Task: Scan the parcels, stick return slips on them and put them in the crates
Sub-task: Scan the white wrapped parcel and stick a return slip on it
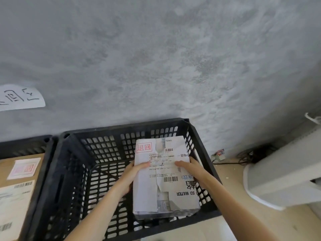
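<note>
You've got a white parcel [165, 173] w/ a red-framed stamp slip [144, 148] reading "退回" at its far left corner; "SD WATER" is printed upside down near its near right edge. Barcodes on its shipping label [161, 164], digits too small to read. Brown parcel [19, 185] at left: blurred red slip, ends in "回". Wall paper sheet [19, 97] at left has handwritten "回", rest unclear

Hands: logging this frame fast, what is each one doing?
Left hand: grips the white paper-wrapped parcel.
Right hand: grips the same parcel.
</note>
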`<state>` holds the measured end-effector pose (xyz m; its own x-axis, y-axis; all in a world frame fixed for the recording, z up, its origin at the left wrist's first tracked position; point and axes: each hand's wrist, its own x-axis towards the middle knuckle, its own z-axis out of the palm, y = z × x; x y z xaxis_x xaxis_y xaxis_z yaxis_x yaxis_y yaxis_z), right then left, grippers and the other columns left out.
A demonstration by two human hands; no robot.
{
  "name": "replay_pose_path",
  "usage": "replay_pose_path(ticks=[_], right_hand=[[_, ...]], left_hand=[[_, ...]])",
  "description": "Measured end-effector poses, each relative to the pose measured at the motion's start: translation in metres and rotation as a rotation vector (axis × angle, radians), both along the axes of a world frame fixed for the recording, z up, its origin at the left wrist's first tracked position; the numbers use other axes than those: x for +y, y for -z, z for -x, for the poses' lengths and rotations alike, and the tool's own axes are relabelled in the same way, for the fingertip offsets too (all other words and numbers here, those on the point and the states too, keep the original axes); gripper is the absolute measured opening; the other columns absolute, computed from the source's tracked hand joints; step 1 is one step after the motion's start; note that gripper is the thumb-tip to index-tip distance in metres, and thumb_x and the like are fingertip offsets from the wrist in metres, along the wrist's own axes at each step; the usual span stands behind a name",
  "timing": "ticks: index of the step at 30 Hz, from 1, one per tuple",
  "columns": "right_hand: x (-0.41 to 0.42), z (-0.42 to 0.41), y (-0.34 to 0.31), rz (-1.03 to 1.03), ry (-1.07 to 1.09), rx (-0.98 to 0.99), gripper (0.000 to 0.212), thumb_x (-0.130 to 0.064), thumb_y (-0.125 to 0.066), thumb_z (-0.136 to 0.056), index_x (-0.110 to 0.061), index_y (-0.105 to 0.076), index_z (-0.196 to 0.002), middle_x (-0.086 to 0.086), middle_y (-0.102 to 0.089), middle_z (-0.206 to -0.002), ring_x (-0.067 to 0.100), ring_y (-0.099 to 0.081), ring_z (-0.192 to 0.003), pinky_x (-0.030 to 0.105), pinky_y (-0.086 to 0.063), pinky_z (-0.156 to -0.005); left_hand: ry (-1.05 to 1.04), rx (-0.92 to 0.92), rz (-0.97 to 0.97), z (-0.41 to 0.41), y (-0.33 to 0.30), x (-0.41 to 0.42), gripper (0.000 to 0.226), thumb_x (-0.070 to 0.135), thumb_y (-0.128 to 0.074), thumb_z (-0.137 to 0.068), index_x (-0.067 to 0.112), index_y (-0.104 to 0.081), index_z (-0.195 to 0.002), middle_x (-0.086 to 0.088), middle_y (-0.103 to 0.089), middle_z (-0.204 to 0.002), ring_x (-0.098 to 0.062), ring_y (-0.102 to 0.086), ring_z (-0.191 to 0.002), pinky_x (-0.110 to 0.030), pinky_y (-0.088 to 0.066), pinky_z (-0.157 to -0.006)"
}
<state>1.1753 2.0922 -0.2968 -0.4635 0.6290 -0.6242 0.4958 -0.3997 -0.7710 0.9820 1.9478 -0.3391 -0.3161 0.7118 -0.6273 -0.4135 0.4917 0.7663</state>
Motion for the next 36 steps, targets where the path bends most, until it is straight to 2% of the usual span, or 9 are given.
replay_pose_path(ticks=[5,7,12,18,22,25,28,32,36], right_hand=[[0.007,0.007,0.038,0.009,0.021,-0.106,0.033,-0.024,-0.067,-0.089,-0.011,-0.054,-0.116,0.011,-0.072,-0.104,0.027,-0.070,-0.094,0.046,-0.055,-0.089],[0.010,0.009,0.046,0.033,0.018,-0.120,0.027,-0.022,-0.064,-0.091,-0.011,-0.056,-0.115,0.011,-0.071,-0.105,0.027,-0.069,-0.095,0.047,-0.054,-0.091],[0.020,0.014,0.063,0.048,0.025,-0.130,0.027,-0.021,-0.061,-0.092,-0.013,-0.057,-0.118,0.010,-0.071,-0.107,0.026,-0.070,-0.093,0.043,-0.057,-0.085],[0.026,0.013,0.078,0.079,0.016,-0.188,0.032,-0.025,-0.062,-0.092,-0.014,-0.052,-0.120,0.012,-0.069,-0.110,0.029,-0.069,-0.097,0.047,-0.056,-0.088],[0.030,0.013,0.083,0.071,0.005,-0.217,0.034,-0.022,-0.060,-0.094,-0.012,-0.049,-0.124,0.013,-0.066,-0.112,0.028,-0.067,-0.098,0.037,-0.058,-0.076],[0.031,0.015,0.089,0.052,-0.010,-0.295,0.037,-0.020,-0.059,-0.094,-0.012,-0.043,-0.127,0.013,-0.064,-0.112,0.027,-0.066,-0.096,0.034,-0.056,-0.070],[0.031,0.017,0.096,0.054,-0.038,-0.361,0.046,-0.016,-0.058,-0.093,-0.017,-0.035,-0.132,0.012,-0.064,-0.110,0.028,-0.067,-0.096,0.045,-0.057,-0.085],[0.034,0.019,0.100,0.007,-0.090,-0.410,0.056,-0.010,-0.057,-0.092,-0.016,-0.029,-0.140,0.011,-0.061,-0.117,0.028,-0.064,-0.102,0.044,-0.054,-0.090],[0.034,0.020,0.103,-0.003,-0.084,-0.418,0.058,-0.010,-0.058,-0.092,-0.016,-0.029,-0.141,0.009,-0.060,-0.118,0.025,-0.063,-0.100,0.036,-0.054,-0.079]], left_hand=[[-0.082,-0.019,0.018,-0.013,0.024,0.005,0.049,0.023,-0.073,-0.083,0.025,-0.051,-0.127,-0.004,-0.072,-0.107,-0.020,-0.069,-0.096,-0.033,-0.052,-0.073],[-0.087,-0.030,0.026,-0.013,0.033,0.009,0.052,0.022,-0.073,-0.083,0.024,-0.050,-0.129,-0.004,-0.071,-0.108,-0.019,-0.069,-0.095,-0.030,-0.051,-0.070],[-0.064,-0.031,0.048,-0.010,0.056,0.021,0.068,0.028,-0.076,-0.080,0.024,-0.044,-0.139,-0.003,-0.070,-0.113,-0.018,-0.069,-0.098,-0.034,-0.053,-0.076],[-0.075,-0.023,0.094,-0.011,0.075,0.029,0.053,0.029,-0.075,-0.081,0.028,-0.043,-0.123,-0.003,-0.068,-0.110,-0.018,-0.066,-0.097,-0.033,-0.051,-0.075],[-0.071,-0.019,0.099,-0.012,0.090,0.028,0.085,0.044,-0.081,-0.066,0.025,-0.044,-0.140,0.000,-0.071,-0.114,-0.018,-0.069,-0.100,-0.042,-0.052,-0.092],[-0.068,0.013,0.091,-0.015,0.095,0.031,0.078,0.038,-0.078,-0.076,0.027,-0.040,-0.143,0.000,-0.068,-0.118,-0.016,-0.067,-0.101,-0.035,-0.053,-0.084],[-0.057,0.045,0.094,-0.014,0.098,0.032,0.075,0.036,-0.077,-0.079,0.031,-0.037,-0.143,0.003,-0.065,-0.122,-0.011,-0.064,-0.102,-0.027,-0.049,-0.075],[-0.047,0.065,0.087,-0.014,0.107,0.030,0.065,0.035,-0.076,-0.080,0.030,-0.045,-0.138,0.005,-0.065,-0.122,-0.013,-0.063,-0.107,-0.031,-0.052,-0.085],[-0.040,0.081,0.071,-0.013,0.110,0.031,0.063,0.034,-0.076,-0.081,0.029,-0.048,-0.137,0.007,-0.066,-0.119,-0.011,-0.063,-0.106,-0.031,-0.052,-0.087]])
